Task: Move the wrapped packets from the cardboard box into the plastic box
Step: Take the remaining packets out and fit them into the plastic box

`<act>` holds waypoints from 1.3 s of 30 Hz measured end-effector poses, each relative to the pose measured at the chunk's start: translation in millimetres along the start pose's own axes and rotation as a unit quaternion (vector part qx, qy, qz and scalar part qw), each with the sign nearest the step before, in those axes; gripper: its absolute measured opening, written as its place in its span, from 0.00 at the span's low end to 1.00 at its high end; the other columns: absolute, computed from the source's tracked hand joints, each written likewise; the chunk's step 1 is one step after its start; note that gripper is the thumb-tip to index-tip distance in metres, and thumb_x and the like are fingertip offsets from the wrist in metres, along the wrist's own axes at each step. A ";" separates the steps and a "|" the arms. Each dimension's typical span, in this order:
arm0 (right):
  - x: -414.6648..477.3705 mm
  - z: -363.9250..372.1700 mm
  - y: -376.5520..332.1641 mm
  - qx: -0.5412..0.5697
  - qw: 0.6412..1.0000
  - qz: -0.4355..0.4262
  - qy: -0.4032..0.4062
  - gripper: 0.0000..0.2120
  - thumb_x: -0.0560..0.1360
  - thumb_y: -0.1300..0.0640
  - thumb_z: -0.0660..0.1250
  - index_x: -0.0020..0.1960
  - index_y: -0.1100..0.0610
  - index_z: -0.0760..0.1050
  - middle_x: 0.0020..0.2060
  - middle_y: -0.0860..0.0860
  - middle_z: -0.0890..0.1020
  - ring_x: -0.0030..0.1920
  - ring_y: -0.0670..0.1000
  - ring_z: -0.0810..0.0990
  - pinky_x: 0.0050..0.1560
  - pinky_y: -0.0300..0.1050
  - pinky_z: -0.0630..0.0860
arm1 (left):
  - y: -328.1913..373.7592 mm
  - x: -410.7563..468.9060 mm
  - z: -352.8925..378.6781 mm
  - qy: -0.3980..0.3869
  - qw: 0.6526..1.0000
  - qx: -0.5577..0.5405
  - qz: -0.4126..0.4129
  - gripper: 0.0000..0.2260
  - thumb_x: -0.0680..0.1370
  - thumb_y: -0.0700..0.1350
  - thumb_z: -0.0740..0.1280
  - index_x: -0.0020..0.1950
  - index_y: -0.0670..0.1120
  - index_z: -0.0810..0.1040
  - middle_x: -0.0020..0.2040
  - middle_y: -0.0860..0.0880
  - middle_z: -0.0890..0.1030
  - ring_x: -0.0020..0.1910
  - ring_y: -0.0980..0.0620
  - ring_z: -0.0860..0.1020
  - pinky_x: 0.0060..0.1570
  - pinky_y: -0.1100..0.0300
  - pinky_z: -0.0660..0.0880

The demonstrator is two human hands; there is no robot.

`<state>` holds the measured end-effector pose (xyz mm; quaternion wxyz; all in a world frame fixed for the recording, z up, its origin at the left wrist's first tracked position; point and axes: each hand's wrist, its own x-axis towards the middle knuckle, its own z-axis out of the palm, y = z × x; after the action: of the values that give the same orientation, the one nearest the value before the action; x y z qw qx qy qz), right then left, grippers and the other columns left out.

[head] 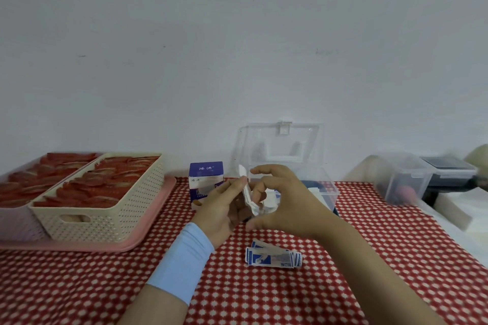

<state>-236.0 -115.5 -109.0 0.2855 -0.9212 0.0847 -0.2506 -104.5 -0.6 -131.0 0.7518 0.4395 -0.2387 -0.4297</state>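
A small blue and white cardboard box (205,179) stands upright on the red checked cloth. To its right sits the clear plastic box (327,187) with its lid (282,145) raised against the wall. My left hand (224,206), with a light blue wristband, grips a bunch of white wrapped packets (249,198) in front of the plastic box. My right hand (285,200) is at the same bunch, fingers curled around its lower end. A few blue and white wrapped packets (273,257) lie on the cloth below both hands.
At the left a pink tray (148,224) carries a cream perforated basket (105,216) and a lilac one (15,219), both full of red packets. A clear lidded container (404,179) and a dark box (449,169) stand at the right by the table edge.
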 end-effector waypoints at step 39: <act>5.3 -16.0 -1.8 0.243 0.967 0.078 0.020 0.05 0.77 0.62 0.71 0.46 0.55 0.84 0.40 0.48 0.87 0.42 0.49 0.85 0.46 0.39 0.81 | 1.5 -17.6 1.0 -0.143 0.982 -0.002 -0.126 0.13 0.77 0.37 0.67 0.61 0.42 0.76 0.50 0.38 0.85 0.42 0.42 0.85 0.38 0.52 0.83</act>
<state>-239.6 -123.4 -94.5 0.5173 -0.8098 0.0982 -0.2588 -113.7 14.5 -128.9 0.6502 0.3986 -0.2857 -0.5802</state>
